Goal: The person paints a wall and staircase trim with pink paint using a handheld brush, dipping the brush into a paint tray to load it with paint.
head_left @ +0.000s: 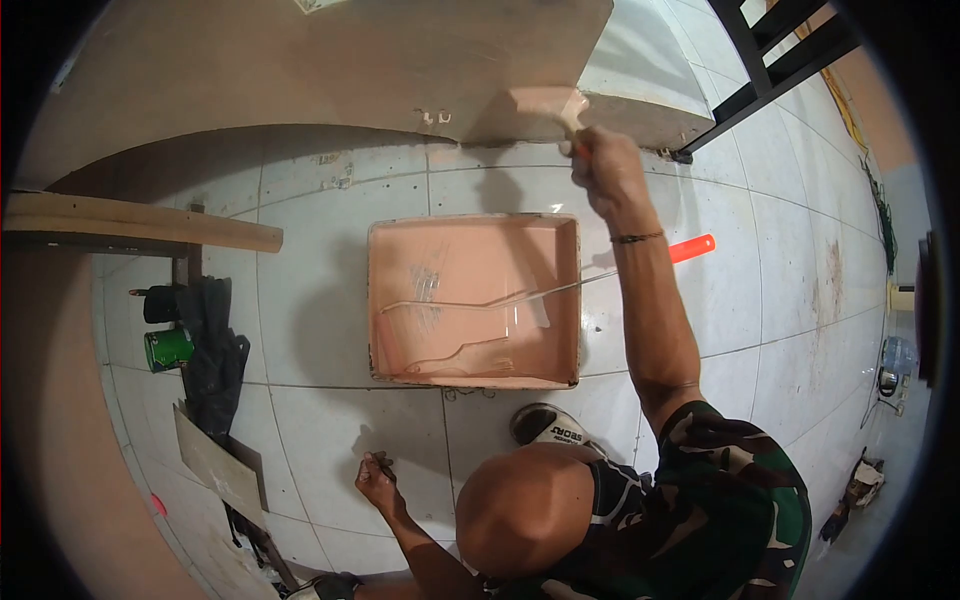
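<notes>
My right hand (pixel 612 172) is closed around the handle of a paintbrush (pixel 572 112), its pale bristle end against the low part of the wall (pixel 500 60). A pink wet-looking patch shows beside the bristles. My left hand (pixel 377 484) is held low near my knee, fingers curled around something small and dark that I cannot make out. Between my hands and the wall stands a paint tray (pixel 374 260) coated with pink paint. A paint roller (pixel 690 248) lies across it, its orange-red handle past the right rim, partly behind my right forearm; its roller end is in the paint.
To the left, a wooden board (pixel 140 220) juts out above a dark bag (pixel 212 360) and a green can (pixel 168 350). A flat panel (pixel 218 465) leans below them. Black metal bars (pixel 770 70) stand at upper right. White tiles (pixel 690 330) cover the floor.
</notes>
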Demonstrator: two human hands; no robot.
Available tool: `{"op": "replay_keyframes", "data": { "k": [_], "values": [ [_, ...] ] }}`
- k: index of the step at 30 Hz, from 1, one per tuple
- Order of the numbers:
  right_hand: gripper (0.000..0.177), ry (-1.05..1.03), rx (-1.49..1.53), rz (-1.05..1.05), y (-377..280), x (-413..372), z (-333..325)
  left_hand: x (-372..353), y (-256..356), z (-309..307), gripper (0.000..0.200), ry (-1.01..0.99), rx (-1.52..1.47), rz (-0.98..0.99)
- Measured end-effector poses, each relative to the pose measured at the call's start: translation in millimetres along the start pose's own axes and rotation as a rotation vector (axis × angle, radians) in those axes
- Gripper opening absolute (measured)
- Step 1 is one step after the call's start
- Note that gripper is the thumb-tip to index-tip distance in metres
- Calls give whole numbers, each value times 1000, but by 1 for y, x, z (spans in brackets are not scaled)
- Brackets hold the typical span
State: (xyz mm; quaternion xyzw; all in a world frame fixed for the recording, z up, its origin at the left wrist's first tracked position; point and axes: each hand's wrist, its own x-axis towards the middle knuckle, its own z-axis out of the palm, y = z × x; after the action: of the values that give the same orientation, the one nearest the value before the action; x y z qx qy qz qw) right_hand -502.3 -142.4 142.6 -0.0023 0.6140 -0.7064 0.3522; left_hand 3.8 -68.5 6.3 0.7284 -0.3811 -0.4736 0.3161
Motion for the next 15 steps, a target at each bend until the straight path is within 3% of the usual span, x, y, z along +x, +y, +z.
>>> {"op": "replay_keyframes", "data": {
  "k": [9, 12, 15],
  "values": [
    [22, -87, -138, -403, -71, -79, 14, -6, -3, -2, 41, 0, -30, -40],
    [21, -51, -148, -430, -54, -94, -13, -8, -4, -4, 40, -2, -34, -71],
    [19, 70, -107, -142, -19, -87, -52, -9, -4, -2, 39, 5, -27, -103]
  ]
}}
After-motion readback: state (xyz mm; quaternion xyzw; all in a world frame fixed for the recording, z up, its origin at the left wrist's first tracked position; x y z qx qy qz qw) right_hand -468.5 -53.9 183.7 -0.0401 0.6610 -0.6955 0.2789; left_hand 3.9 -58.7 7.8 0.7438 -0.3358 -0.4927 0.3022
